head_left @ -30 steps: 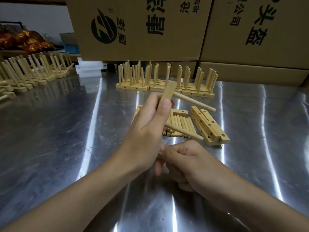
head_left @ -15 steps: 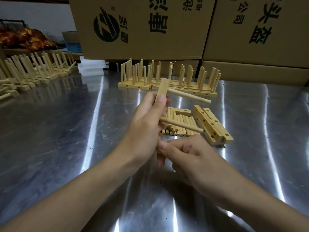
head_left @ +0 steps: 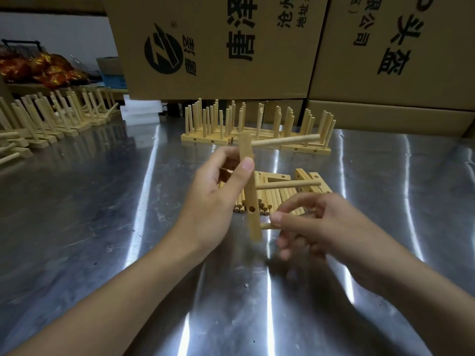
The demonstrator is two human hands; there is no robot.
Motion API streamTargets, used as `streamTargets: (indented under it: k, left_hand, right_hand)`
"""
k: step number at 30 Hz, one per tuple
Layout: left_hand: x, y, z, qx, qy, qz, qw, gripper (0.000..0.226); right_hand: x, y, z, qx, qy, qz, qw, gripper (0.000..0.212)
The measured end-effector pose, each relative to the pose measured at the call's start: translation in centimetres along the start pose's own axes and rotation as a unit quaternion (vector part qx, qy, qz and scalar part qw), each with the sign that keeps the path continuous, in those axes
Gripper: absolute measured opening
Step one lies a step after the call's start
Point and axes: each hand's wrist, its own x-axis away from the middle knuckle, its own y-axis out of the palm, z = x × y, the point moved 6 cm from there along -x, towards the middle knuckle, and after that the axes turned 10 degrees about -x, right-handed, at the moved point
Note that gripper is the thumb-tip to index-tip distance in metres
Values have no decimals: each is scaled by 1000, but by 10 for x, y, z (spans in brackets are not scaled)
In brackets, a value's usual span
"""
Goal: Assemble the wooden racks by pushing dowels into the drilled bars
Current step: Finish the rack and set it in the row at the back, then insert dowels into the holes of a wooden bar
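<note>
Head view: left hand [head_left: 210, 199] grips the light, stiff drilled bar [head_left: 248, 186] mid-length — right hand [head_left: 316, 227] pinches a dowel [head_left: 266, 225] near its tip.

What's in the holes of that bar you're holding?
Two dowels stick out of the bar; one hole is empty. The right hand covers most of a third dowel.

- Single view: a wide-angle camera worn on the person's head, facing forward and tilted down over the desk [head_left: 77, 227].
- Range is close: both forearms enter from the bottom edge. The left hand [head_left: 213, 201] gripping a bar [head_left: 249, 194] and the right hand [head_left: 316, 224] pinching a dowel [head_left: 266, 225] sit near frame centre.
- The far edge of the desk and the stacked boxes [head_left: 218, 60] fill the top of the frame.
- Straight lines bow towards the frame edges.
</note>
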Motion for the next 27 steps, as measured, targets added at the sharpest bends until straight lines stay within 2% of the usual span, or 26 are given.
streamTargets:
  k: [2, 6, 9, 11, 13, 15, 19, 22, 27]
  left_hand:
    - [-3, -5, -7, -2, -19, 7, 1000, 13]
    - [-4, -9, -19, 63, -62, 17, 996, 18]
    - [-7, -14, -26, 85, -70, 24, 994, 21]
    - [-15, -35, -35, 93, -84, 97, 987, 20]
    - [-20, -65, -47, 51, -78, 208, 974, 18]
    - [-22, -87, -59, -5, -61, 279, 958, 13]
    - [-32, -91, -76, -120, -66, 283, 949, 23]
    - [-36, -89, -77, -180, -45, 270, 945, 21]
    - [-36, -87, -73, -198, -28, 250, 947, 17]
  right_hand:
    - [-1, -18, -3, -12, 2, 33, 999, 36]
    - [-6, -34, -7, -100, -64, 85, 989, 19]
    - [-12, -42, -19, -25, -150, 142, 978, 19]
    - [-21, -52, -38, 52, -202, 177, 962, 24]
    - [-39, -64, -62, 141, -232, 205, 940, 25]
    - [-66, -74, -82, 216, -242, 234, 916, 26]
    - [-142, -77, -89, 322, -215, 259, 885, 27]
    - [-199, -79, -70, 343, -161, 252, 890, 20]
    - [-246, -76, -49, 344, -99, 276, 892, 16]
